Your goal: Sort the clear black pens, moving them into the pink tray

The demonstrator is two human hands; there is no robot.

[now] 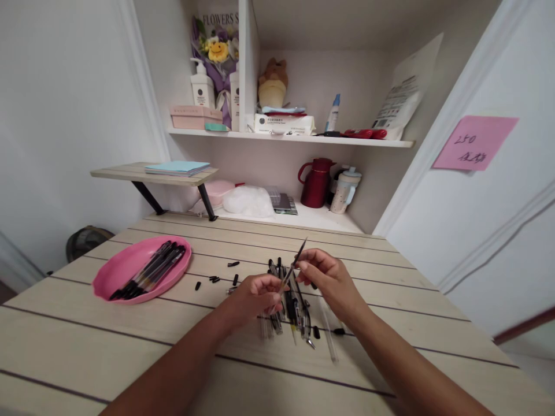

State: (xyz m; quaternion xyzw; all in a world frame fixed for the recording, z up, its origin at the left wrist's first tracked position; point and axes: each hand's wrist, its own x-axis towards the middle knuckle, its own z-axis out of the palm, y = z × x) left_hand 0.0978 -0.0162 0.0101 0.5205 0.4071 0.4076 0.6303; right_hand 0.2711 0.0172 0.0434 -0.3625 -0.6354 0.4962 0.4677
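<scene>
A thin pen refill (300,251), dark at its upper end and yellowish lower down, slants up between my two hands over the table. My left hand (259,293) is closed around its lower part; whether a clear barrel surrounds it there, I cannot tell. The thumb and fingers of my right hand (323,277) pinch close to its upper half. Below both hands lies a pile of pen parts (295,309), with clear barrels, refills and black pieces mixed together. A clear pen barrel (328,332) lies to the right of the pile.
On the left, a pink tray (106,267) holds several black pens (151,270). Small black pen caps (214,279) are scattered between tray and hands. Behind stand a small raised shelf (125,171), a red jug (315,184) and a pale tumbler (345,192).
</scene>
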